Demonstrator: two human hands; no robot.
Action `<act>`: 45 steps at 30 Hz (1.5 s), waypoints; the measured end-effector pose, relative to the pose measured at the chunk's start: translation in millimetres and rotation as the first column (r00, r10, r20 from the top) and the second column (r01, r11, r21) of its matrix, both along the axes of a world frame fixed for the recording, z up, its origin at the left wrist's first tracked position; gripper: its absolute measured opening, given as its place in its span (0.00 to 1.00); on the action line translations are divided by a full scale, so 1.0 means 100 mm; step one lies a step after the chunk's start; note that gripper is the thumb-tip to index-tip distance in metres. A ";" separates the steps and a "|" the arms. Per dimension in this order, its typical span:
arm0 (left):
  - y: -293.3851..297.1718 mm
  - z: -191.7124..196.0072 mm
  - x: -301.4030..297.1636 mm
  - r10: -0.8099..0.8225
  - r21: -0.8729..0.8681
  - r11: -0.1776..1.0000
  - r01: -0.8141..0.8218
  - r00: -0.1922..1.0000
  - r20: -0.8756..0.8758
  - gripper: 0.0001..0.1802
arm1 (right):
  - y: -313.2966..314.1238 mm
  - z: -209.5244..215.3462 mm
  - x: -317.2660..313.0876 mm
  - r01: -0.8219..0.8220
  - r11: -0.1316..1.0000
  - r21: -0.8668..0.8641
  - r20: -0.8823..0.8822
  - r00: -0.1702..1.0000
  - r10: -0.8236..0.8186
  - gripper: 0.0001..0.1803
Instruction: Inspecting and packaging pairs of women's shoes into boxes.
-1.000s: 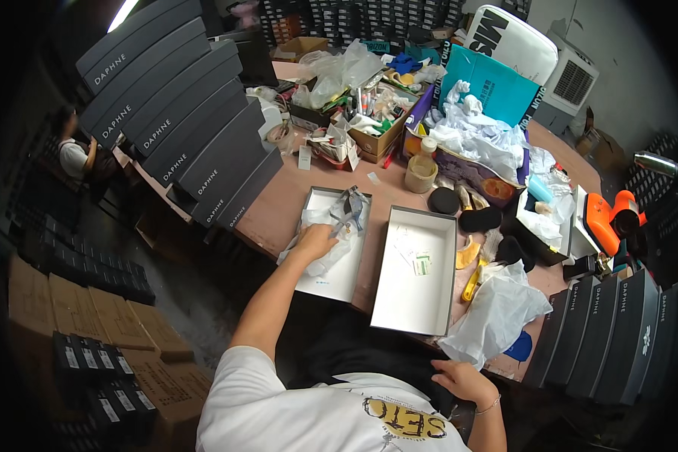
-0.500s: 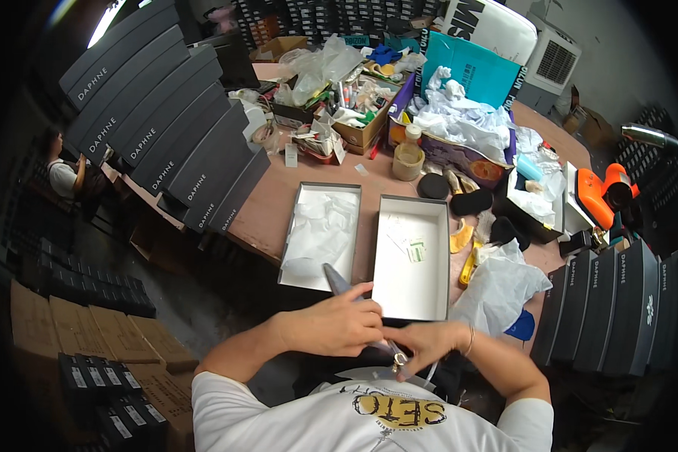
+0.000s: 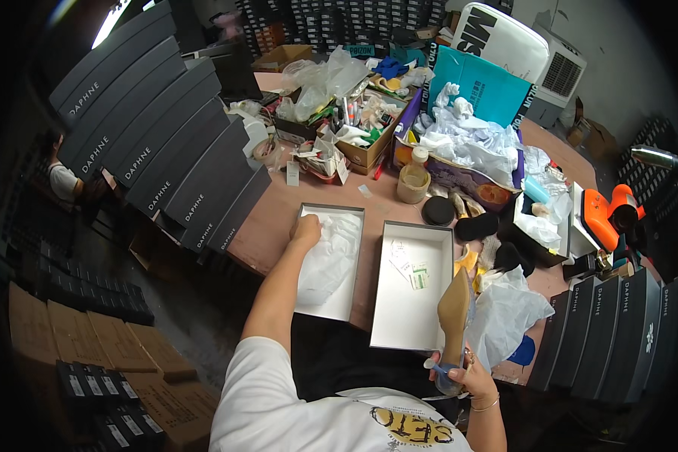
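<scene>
My left hand [image 3: 306,229] reaches out and rests on the white tissue paper [image 3: 329,256] inside the left open shoe box [image 3: 303,307], near its far left corner. My right hand [image 3: 459,375] is close to my body at the table's near edge and grips a tan high-heeled shoe [image 3: 454,316], sole side up with its pointed toe aimed away from me. The shoe hangs over the near right corner of the second open box [image 3: 410,324], which is white inside and holds small paper tags [image 3: 409,267].
Stacks of dark grey shoe boxes [image 3: 169,151] line the table's left side, and more stand at the right [image 3: 618,331]. A crumpled white plastic bag [image 3: 508,313] lies right of the boxes. Cluttered cartons, a teal bag [image 3: 478,87], a jar [image 3: 413,179] and orange tools [image 3: 603,215] fill the far side.
Both hands were together near my chest with the shoe. Now my left hand has reached out to the tissue in the left box, and my right hand alone holds the shoe.
</scene>
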State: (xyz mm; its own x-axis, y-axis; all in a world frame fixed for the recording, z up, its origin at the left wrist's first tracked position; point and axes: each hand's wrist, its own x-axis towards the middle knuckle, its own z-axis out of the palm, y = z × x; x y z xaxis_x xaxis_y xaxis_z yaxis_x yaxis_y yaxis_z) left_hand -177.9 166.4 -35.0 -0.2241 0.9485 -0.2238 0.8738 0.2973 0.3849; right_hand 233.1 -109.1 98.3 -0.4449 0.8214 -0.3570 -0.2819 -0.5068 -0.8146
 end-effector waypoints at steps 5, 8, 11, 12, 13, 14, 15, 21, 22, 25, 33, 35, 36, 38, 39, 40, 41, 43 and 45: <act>-0.17 1.19 0.33 -0.313 0.749 0.567 0.343 0.931 -0.189 0.06 | 0.06 0.19 0.08 -0.067 0.993 0.095 0.003 0.998 0.067 0.46; -0.50 1.71 0.59 -0.531 0.738 0.404 0.540 0.796 -0.292 0.05 | 0.13 0.44 -0.04 -0.135 0.956 0.261 -0.062 0.986 0.156 0.51; -1.08 1.77 0.89 -0.581 0.766 0.396 0.507 0.784 -0.219 0.06 | 0.27 0.61 -0.11 -0.366 0.906 0.211 -0.154 0.903 0.400 0.53; -1.25 1.67 0.91 -0.577 0.776 0.469 0.422 0.811 -0.092 0.07 | 0.32 0.58 -0.15 -0.449 0.875 0.181 -0.206 0.852 0.480 0.52; -1.40 1.53 0.90 -0.558 0.768 0.548 0.332 0.829 0.039 0.08 | 0.37 0.47 -0.21 -0.546 0.817 0.187 -0.198 0.793 0.576 0.50; -1.56 1.41 0.88 -0.522 0.668 0.672 0.320 0.844 0.121 0.09 | 0.38 0.41 -0.27 -0.600 0.776 0.193 -0.116 0.772 0.625 0.49; -1.70 1.31 0.86 -0.471 0.548 0.779 0.303 0.860 0.195 0.11 | 0.32 0.29 -0.29 -0.593 0.775 0.220 0.001 0.794 0.607 0.49; -2.19 0.91 0.76 -0.446 0.216 0.894 0.392 0.750 0.488 0.27 | 0.13 -0.03 -0.26 -0.541 0.822 0.179 0.177 0.839 0.514 0.48; -2.16 0.91 0.79 -0.513 0.266 0.858 0.439 0.733 0.446 0.29 | 0.13 -0.04 -0.28 -0.538 0.826 0.171 0.172 0.841 0.512 0.48; -2.09 1.08 0.93 -0.511 0.272 0.856 0.439 0.798 0.320 0.29 | 0.09 -0.09 -0.32 -0.543 0.826 0.151 0.149 0.839 0.524 0.48; -1.79 1.11 1.12 -0.421 0.524 0.844 0.118 0.751 0.509 0.11 | 0.16 0.07 -0.35 -0.615 0.755 0.227 0.074 0.784 0.617 0.51; -1.96 1.36 1.27 -0.465 0.648 0.762 -0.006 0.692 0.553 0.10 | 0.24 0.12 -0.45 -0.572 0.771 0.281 0.011 0.805 0.593 0.47; -2.06 1.45 1.29 -0.496 0.639 0.769 0.027 0.656 0.569 0.11 | 0.33 0.11 -0.54 -0.514 0.823 0.241 -0.005 0.848 0.530 0.44; -2.26 1.58 1.27 -0.536 0.618 0.782 0.078 0.589 0.605 0.12 | 0.50 -0.02 -0.72 -0.404 0.902 0.154 -0.033 0.910 0.414 0.38; -2.25 1.62 1.28 -0.492 0.635 0.772 0.036 0.667 0.560 0.13 | 0.57 -0.19 -0.77 -0.309 0.933 0.185 -0.018 0.948 0.317 0.36; -2.17 1.63 1.24 -0.411 0.601 0.796 -0.064 0.673 0.615 0.13 | 0.62 -0.35 -0.81 -0.215 0.952 0.217 -0.004 0.975 0.221 0.34; -2.06 1.67 1.14 -0.370 0.563 0.824 -0.063 0.693 0.619 0.13 | 0.60 -0.40 -0.71 -0.242 0.968 0.067 -0.170 0.953 0.250 0.36; -1.95 1.69 1.04 -0.335 0.513 0.858 -0.031 0.723 0.604 0.14 | 0.47 -0.42 -0.67 -0.315 0.949 0.025 -0.556 0.784 0.275 0.37; -1.99 1.67 1.13 -0.430 0.596 0.802 0.038 0.729 0.533 0.13 | 0.35 -0.40 -0.64 -0.327 0.944 -0.052 -0.696 0.690 0.200 0.38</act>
State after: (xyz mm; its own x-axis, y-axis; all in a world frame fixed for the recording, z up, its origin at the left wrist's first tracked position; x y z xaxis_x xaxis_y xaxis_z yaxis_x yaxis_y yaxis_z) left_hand -64.8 -32.5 132.2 0.0255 0.9501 0.3109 0.3854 -0.2963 0.8739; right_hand 168.9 -74.2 58.7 -0.8058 0.5921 0.0111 -0.5555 -0.7491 -0.3609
